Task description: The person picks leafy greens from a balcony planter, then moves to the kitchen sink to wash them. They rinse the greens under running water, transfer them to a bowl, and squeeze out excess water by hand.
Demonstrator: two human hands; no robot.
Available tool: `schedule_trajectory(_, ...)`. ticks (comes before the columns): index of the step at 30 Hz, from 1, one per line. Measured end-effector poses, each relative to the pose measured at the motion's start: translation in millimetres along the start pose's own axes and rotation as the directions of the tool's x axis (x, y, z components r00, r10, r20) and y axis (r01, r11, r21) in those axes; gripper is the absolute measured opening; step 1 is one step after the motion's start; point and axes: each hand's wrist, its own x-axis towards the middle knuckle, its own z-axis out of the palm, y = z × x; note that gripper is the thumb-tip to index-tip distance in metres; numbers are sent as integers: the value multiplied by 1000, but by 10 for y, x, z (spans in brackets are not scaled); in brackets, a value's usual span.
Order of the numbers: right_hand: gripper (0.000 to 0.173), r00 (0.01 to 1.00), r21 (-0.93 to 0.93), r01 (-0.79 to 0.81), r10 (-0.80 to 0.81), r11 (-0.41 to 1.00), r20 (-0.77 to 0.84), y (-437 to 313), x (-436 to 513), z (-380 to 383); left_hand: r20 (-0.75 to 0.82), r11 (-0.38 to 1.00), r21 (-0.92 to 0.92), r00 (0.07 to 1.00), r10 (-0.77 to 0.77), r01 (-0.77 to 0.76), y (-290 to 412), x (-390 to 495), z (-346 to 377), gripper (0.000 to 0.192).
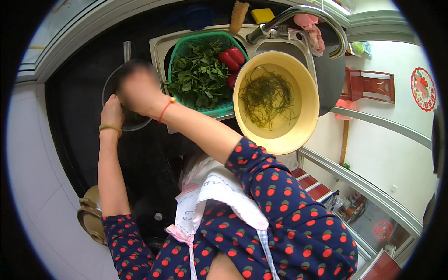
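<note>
Over a round vessel with a thin pale rim [103, 91] on the black counter, my two hands are close together. A greyish handle [127, 51] sticks out beyond its far side; I cannot tell whether it belongs to the vessel. My left hand [112, 112], with a greenish bangle at the wrist, is at the vessel's near left part, fingers bent. Blur covers most of my right hand [140, 87], which reaches across from the right and wears a red cord. Something dark lies low in the vessel, mostly hidden. What either hand holds cannot be made out.
Beside the vessel, a green basket [185, 39] in the steel sink holds leafy greens [199, 71] and red peppers [231, 58]. A yellow basin [280, 144] holds dark green strands [267, 98] in water. The faucet [297, 14] arches above. A brown pot [91, 213] stands near my left elbow.
</note>
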Motion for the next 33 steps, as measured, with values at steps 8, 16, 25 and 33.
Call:
schedule_trajectory(8,47,900,167,-64,129,984,-417,566,-1255,-1450,102,979,204,994,-38,17,462,-72,-1055,71)
schedule_trajectory(16,57,764,-194,-624,540,757,-354,2279,-3315,-1934,-153,975,189,977,151,-121,335,101,-925,13)
schedule_trajectory(25,105,561,-157,-826,814,541,-152,2477,-3329,-1953,126,997,71,992,24,-33,689,32,-842,38)
schedule_trajectory(33,78,666,-143,-745,737,651,-112,2349,-3249,-1876,-90,990,-131,995,41,-52,880,110,-1265,21)
